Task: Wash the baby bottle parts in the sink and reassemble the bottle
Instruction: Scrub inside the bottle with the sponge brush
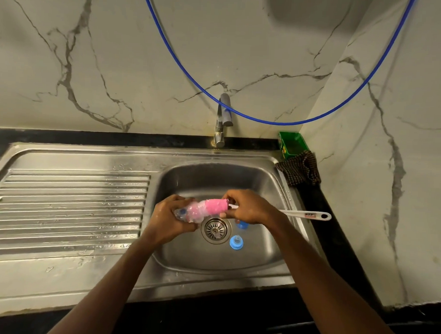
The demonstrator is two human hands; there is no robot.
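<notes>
Over the steel sink basin, my left hand grips a clear baby bottle lying on its side, mouth to the right. A pink sponge brush is partly inside the bottle. My right hand holds the brush's white handle, which sticks out to the right past the wrist. A blue collar with the nipple lies on the basin floor right of the drain. Another blue part shows just under my right hand, partly hidden.
The tap stands behind the basin with no water running. A ribbed, wet draining board lies to the left. A green tub and a dark checked cloth sit at the back right corner. A blue hose hangs across the wall.
</notes>
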